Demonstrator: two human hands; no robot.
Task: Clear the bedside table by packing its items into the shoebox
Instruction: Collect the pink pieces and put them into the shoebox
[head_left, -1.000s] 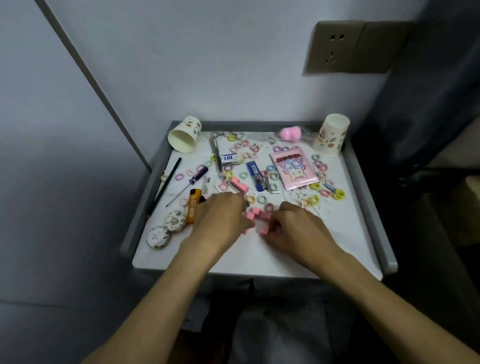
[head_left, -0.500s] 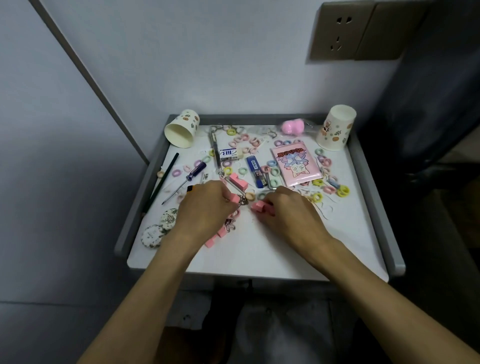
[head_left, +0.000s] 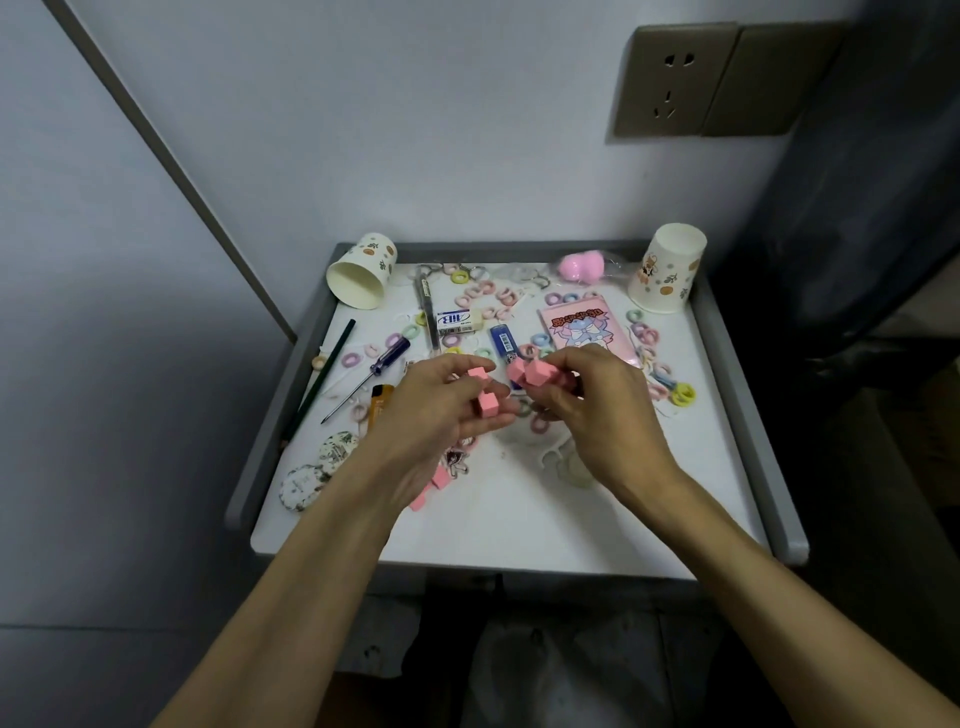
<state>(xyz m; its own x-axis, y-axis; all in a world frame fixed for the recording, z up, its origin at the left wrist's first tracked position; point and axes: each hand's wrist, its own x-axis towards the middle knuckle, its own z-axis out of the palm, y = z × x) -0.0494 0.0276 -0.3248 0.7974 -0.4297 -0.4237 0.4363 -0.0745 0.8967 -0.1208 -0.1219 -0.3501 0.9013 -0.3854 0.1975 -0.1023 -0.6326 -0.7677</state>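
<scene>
Both hands are raised over the middle of the white bedside table (head_left: 519, 525). My left hand (head_left: 431, 410) holds two small pink blocks (head_left: 483, 395) in its curled fingers. My right hand (head_left: 597, 410) pinches more pink blocks (head_left: 527, 371) between thumb and fingers. A few other pink blocks (head_left: 434, 486) lie on the table under my left wrist. No shoebox is in view.
Scattered on the table: a tipped paper cup (head_left: 361, 270), an upright cup (head_left: 667, 267), a pink card pack (head_left: 584, 325), an eraser (head_left: 457, 320), a blue lighter (head_left: 503, 340), a screwdriver (head_left: 374, 369), a pencil (head_left: 322, 376), round badges (head_left: 317, 470), several small coloured rings. A grey rim (head_left: 743, 405) edges the table.
Both hands have lifted off the table surface with pink blocks in their fingers. The camera has come closer to the table.
</scene>
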